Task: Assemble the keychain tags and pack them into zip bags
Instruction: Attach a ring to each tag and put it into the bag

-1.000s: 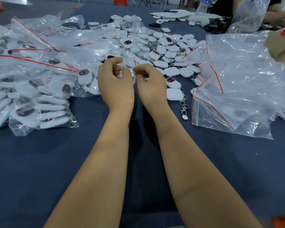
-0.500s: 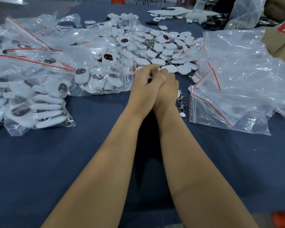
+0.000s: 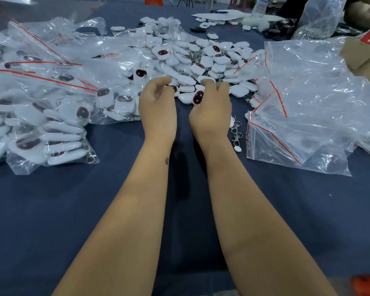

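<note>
Small packing workshop, long table under dark blue cloth (image 3: 51, 210), heap of loose white plastic keychain tags (image 3: 212, 60), filled clear zip bags with red seal strips (image 3: 41, 129), stack of empty ones (image 3: 308, 107), brown cardboard box (image 3: 363, 58), another worker's arm (image 3: 363, 13) opposite

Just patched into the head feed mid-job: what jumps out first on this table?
A big loose heap of white plastic keychain tags with dark oval faces fills the middle of the blue table, just beyond the hands. The right hand grips one tag at the heap's near edge, while the left hand hovers beside it with fingers curled. Clear red-striped zip bags packed with tags crowd the left; crumpled, mostly empty ones pile up at right.
</note>
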